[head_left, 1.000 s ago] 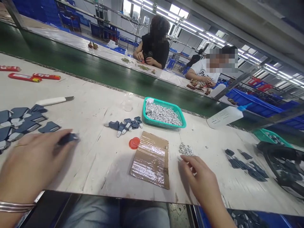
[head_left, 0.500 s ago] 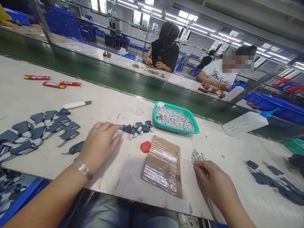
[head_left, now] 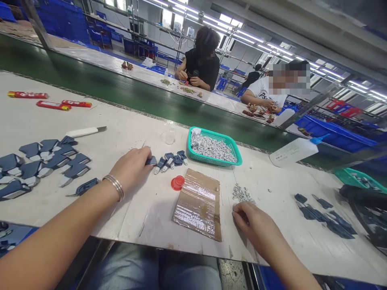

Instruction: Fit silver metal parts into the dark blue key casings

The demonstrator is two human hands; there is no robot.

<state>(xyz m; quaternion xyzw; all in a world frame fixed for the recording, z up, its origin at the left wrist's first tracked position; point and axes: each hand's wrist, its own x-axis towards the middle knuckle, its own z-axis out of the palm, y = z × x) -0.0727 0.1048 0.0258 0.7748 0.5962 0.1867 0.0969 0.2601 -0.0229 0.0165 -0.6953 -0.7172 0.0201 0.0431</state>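
Note:
My left hand (head_left: 130, 167), with a silver bangle at the wrist, is closed on a dark blue plastic piece (head_left: 151, 161) at the left end of a short row of blue-and-grey pieces (head_left: 170, 160). My right hand (head_left: 252, 219) rests on the table by a small pile of grey bits (head_left: 242, 194). Its thumb and forefinger are pinched together, and what lies between them is too small to make out. Between the hands lie a tape-covered cardboard sheet (head_left: 198, 205) and a red cap (head_left: 177, 183).
A green basket (head_left: 238, 159) of grey bits stands behind the cardboard. Blue pieces (head_left: 30, 169) spread at left, near a white-handled knife (head_left: 81, 132) and red tubes (head_left: 28, 95). A white bottle (head_left: 293, 153) lies tilted at right, beyond more blue pieces (head_left: 326, 217). Two people work across the green belt (head_left: 121, 94).
My left hand has closed from a stretched-out reach onto the end blue piece. My right hand keeps its pinch by the grey pile. The whole view has shifted slightly.

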